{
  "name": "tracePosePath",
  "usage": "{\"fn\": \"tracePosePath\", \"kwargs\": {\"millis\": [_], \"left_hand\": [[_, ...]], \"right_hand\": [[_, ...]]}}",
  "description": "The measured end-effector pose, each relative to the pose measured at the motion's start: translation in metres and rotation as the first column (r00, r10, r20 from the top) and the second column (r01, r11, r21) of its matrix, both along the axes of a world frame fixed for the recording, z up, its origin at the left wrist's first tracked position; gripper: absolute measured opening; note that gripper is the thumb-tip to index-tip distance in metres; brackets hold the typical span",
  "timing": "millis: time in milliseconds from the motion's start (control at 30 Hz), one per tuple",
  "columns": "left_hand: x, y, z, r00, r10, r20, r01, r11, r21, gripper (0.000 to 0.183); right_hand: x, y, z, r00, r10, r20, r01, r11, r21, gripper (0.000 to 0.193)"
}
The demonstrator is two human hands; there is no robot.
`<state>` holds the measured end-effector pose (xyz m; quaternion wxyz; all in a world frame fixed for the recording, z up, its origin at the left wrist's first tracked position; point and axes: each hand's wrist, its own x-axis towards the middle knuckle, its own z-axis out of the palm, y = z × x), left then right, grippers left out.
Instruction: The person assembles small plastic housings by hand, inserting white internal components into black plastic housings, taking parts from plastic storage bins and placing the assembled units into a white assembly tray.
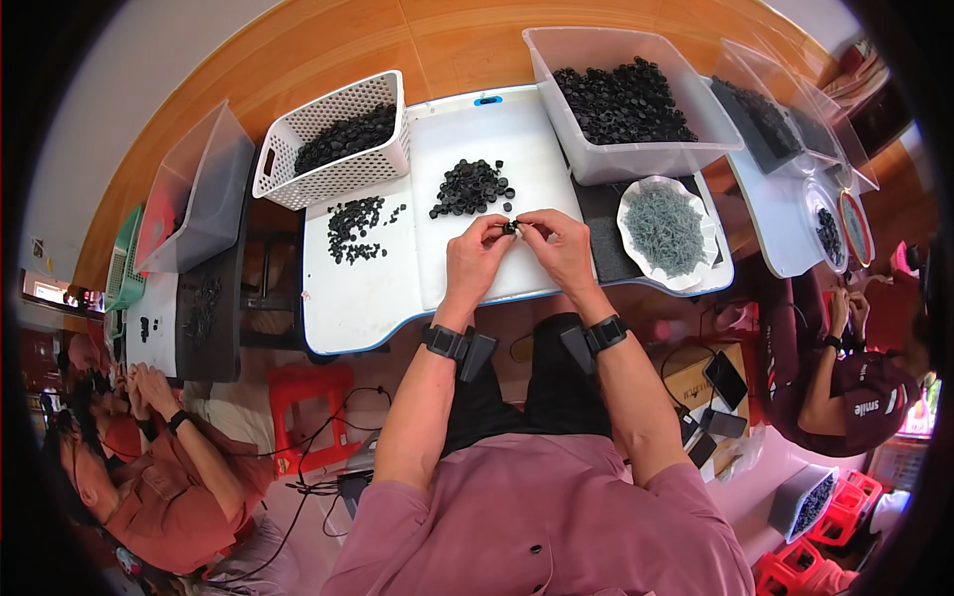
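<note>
Close together over the near part of the white table (368, 308), my left hand (476, 256) and my right hand (560, 248) pinch a small round black part (511, 227) between their fingertips. Its finer shape is too small to make out, and the fingers partly cover it. Just beyond my hands lies a heap of round black caps (471, 187). Left of that heap, smaller black pieces (355, 228) are spread over the tabletop. On the right, a white scalloped plate (628, 238) bears a mound of thin grey-green pieces (666, 226).
A white perforated basket (288, 134) of black parts stands at the back left. A clear bin (636, 159) filled with black caps is at the back right. Co-workers sit on both sides, at the left (189, 487) and the right (845, 397). A red stool (310, 382) stands below the table.
</note>
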<state>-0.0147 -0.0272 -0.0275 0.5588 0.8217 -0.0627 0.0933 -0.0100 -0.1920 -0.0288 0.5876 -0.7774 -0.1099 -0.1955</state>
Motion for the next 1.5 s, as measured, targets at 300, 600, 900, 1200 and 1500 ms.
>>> {"fn": "tracePosePath", "kwargs": {"millis": [300,600,900,1200,1500], "left_hand": [[0.0005,0.0003,-0.0003,1.000,-0.010,-0.006,0.010,0.999,0.033,0.026],[-0.0006,-0.0007,0.0001,0.999,-0.016,0.044,0.014,0.998,0.056,0.023],[0.0001,0.0006,0.0012,1.000,-0.025,0.011,0.025,0.999,0.028,0.022],[-0.0007,0.0010,-0.0031,1.000,-0.003,-0.014,0.003,0.999,0.044,0.025],[-0.0019,0.0004,-0.0021,1.000,-0.002,0.025,0.001,0.999,0.035,0.023]], "right_hand": [[0.0008,0.0019,-0.0010,1.000,0.007,0.007,-0.007,0.999,-0.048,0.010],[-0.0007,0.0031,0.0025,0.998,-0.015,0.057,0.017,0.999,-0.033,0.009],[0.0005,0.0030,0.0006,0.999,0.012,0.052,-0.009,0.998,-0.070,0.008],[-0.0006,0.0019,0.0010,0.999,0.039,-0.009,-0.039,0.998,-0.055,0.009],[0.0016,0.0037,-0.0015,0.996,0.054,0.070,-0.049,0.995,-0.082,0.010]]}}
